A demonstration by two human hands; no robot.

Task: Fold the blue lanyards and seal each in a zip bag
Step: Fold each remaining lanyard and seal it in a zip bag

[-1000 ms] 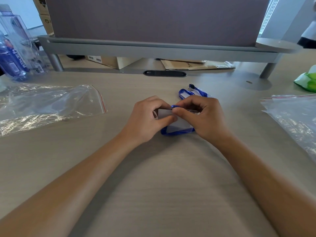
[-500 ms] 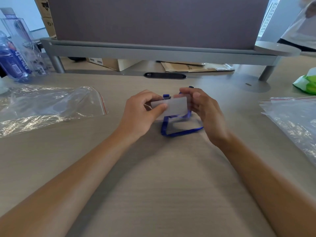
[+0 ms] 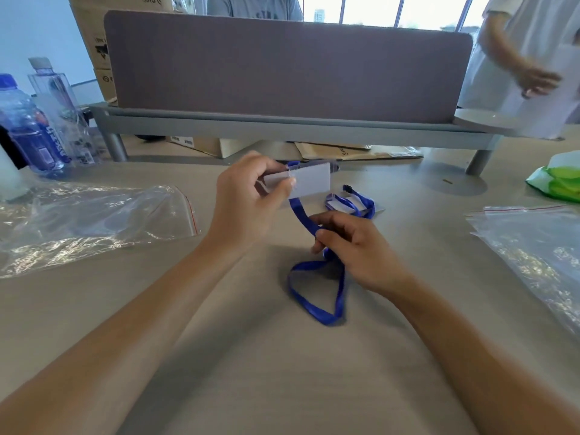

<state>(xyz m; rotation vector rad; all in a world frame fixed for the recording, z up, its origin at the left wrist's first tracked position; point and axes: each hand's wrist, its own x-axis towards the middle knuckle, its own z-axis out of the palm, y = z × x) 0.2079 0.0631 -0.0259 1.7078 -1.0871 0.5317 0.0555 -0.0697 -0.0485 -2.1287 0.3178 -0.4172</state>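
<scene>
- Left hand (image 3: pixel 248 202), raised above the desk (image 3: pixel 251 356) just beyond centre, pinches a white badge card (image 3: pixel 309 183) between thumb and curled fingers; the card is held roughly flat-on to the camera.
- From the card's lower edge a blue lanyard (image 3: pixel 317 290) runs down toward 5 o'clock into the right hand (image 3: pixel 354 252).
- The right hand grips the strap with fingers curled round it, thumb on top, close above the desk surface.
- Below that hand the strap hangs on as an open loop whose low end lies toward 6 o'clock; the loop is blurred, so whether it touches the desk cannot be told.
- A second lanyard (image 3: pixel 354 204) with its own card lies bunched on the desk at 1 o'clock from the right hand, apart from both hands.
- A clear zip bag (image 3: pixel 94 221) with a red seal line lies flat at 9 o'clock; another bag (image 3: pixel 533 243) lies at 3 o'clock.
- Two water bottles (image 3: pixel 31 130) stand at 10 o'clock beside the grey partition (image 3: pixel 282 64), and a green packet (image 3: pixel 558 183) sits at 2 o'clock.
</scene>
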